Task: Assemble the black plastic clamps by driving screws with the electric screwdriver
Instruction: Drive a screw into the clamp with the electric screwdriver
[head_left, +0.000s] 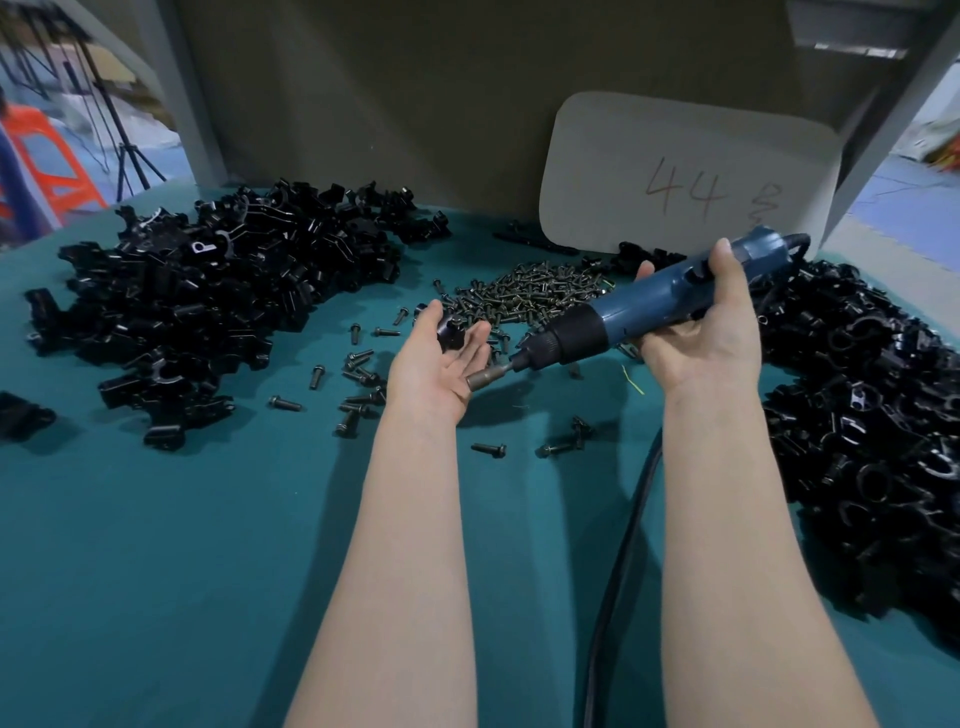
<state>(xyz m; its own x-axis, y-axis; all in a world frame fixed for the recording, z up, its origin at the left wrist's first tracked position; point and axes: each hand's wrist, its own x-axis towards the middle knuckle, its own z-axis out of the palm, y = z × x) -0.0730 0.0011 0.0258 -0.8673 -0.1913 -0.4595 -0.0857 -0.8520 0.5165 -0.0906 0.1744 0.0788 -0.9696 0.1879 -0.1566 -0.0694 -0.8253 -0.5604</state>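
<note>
Over the teal cloth-covered table (208, 545), left hand (441, 358) was palm up, fingers relaxed and mostly open. One small black plastic clamp (449, 327) lay on it between thumb and fingers, cradled rather than squeezed. Right hand (696, 322) was wrapped round the body of the blue electric screwdriver (649, 306), thumb on top near the rear end. Tool was angled down toward the left; its metal bit tip (483, 376) touched the left palm just below the clamp. Black power cable (623, 519) ran from under the right forearm toward the near table edge.

Heap of dark metal screws (535, 296) sat just beyond both hands, with loose screws (358, 384) scattered to the left of the left wrist. Large pile of black clamp parts (208, 291) on the far left, another pile of black clamps (872, 415) along the right side. White rounded card marked "44" (691, 171) stood upright behind the screw heap.
</note>
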